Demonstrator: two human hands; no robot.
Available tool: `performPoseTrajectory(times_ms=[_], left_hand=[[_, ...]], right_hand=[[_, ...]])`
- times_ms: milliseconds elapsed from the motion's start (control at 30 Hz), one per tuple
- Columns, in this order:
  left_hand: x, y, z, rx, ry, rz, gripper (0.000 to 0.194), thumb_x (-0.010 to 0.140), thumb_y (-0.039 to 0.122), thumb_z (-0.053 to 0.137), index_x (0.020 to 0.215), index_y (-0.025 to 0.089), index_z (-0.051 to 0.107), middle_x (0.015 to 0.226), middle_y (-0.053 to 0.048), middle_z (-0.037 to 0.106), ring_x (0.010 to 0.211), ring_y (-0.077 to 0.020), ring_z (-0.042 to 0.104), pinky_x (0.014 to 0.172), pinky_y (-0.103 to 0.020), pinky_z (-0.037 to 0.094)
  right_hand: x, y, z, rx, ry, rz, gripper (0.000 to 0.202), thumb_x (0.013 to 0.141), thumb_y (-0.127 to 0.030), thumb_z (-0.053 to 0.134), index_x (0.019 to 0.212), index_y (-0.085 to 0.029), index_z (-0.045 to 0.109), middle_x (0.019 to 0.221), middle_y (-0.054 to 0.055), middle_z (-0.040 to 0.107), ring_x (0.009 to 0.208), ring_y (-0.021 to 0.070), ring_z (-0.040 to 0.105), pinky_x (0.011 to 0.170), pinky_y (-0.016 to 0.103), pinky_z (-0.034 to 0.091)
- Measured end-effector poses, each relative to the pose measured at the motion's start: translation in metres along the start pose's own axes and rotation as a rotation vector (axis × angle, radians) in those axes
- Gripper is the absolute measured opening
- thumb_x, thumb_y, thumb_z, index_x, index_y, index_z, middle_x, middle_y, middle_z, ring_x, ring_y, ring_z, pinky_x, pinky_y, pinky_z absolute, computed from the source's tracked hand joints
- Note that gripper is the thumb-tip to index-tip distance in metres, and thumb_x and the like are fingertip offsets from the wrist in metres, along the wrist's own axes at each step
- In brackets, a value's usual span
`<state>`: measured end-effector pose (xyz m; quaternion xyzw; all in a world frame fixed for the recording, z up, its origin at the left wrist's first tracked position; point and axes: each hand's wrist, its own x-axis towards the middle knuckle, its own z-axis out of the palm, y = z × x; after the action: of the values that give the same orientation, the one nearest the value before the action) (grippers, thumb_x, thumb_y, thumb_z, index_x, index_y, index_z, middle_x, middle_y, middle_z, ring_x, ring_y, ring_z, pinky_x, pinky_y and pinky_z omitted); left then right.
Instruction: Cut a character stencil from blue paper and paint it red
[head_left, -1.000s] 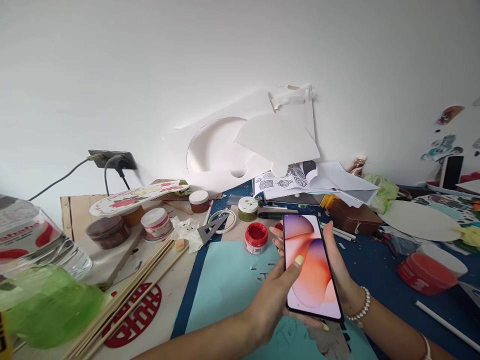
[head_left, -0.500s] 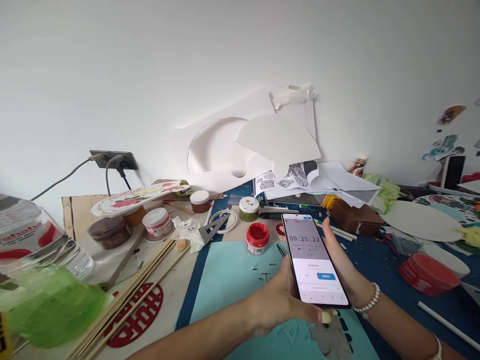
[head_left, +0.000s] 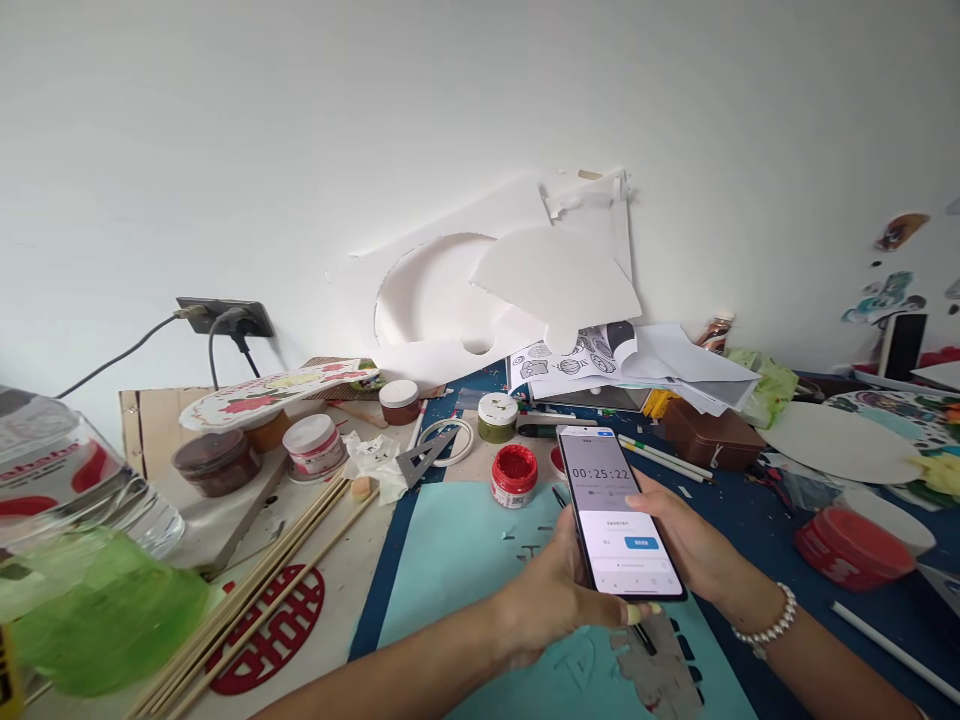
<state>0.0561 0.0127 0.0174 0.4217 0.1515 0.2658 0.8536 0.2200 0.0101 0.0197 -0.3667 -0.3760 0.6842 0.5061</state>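
My left hand (head_left: pixel 544 600) is wrapped round the lower left side of a smartphone (head_left: pixel 622 530). The phone's lit screen reads 00:25:22 above a white pop-up with a blue button. At its right edge, my right hand (head_left: pixel 690 535) grips it, thumb over the screen and the other fingers hidden behind. A thin dark stick (head_left: pixel 643 638) pokes out below the left thumb; its kind is unclear. Under the hands lies a turquoise sheet (head_left: pixel 442 580) with a grey stencil-like piece (head_left: pixel 652 675). Just beyond stands an open jar of red paint (head_left: pixel 514 476).
Left are wooden sticks (head_left: pixel 259 590), a red cut-out disc (head_left: pixel 277 640), a large clear bottle (head_left: pixel 75 470) and a lidded jar (head_left: pixel 313 447). At the back sit a green paint jar (head_left: pixel 498 418) and papers (head_left: pixel 652 365). On the right are a brown box (head_left: pixel 712 435) and red tub (head_left: pixel 851 548).
My right thumb has come down from beside the phone onto its screen. The phone has shifted slightly left and up, and the dark stick now shows below the left thumb.
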Motion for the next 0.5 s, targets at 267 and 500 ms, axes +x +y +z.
performPoseTrajectory(times_ms=[267, 500], left_hand=[[0.000, 0.001, -0.002, 0.005, -0.009, -0.003, 0.077, 0.060, -0.008, 0.063, 0.123, 0.020, 0.028, 0.110, -0.009, 0.053, 0.094, -0.0207, 0.055, 0.079, -0.036, 0.041], [0.001, 0.000, -0.003, 0.012, -0.008, -0.022, 0.080, 0.058, -0.008, 0.064, 0.123, 0.020, 0.028, 0.111, -0.010, 0.052, 0.097, -0.0244, 0.054, 0.080, -0.040, 0.040]], right_hand=[[-0.003, -0.005, -0.008, -0.089, -0.217, -0.014, 0.058, 0.068, -0.016, 0.060, 0.122, -0.021, 0.039, 0.111, 0.009, 0.057, 0.095, 0.0233, 0.057, 0.070, 0.032, 0.048], [-0.001, -0.001, -0.017, -0.085, -0.252, 0.014, 0.070, 0.067, -0.012, 0.062, 0.128, -0.023, 0.029, 0.113, 0.009, 0.056, 0.090, 0.0209, 0.058, 0.069, 0.031, 0.048]])
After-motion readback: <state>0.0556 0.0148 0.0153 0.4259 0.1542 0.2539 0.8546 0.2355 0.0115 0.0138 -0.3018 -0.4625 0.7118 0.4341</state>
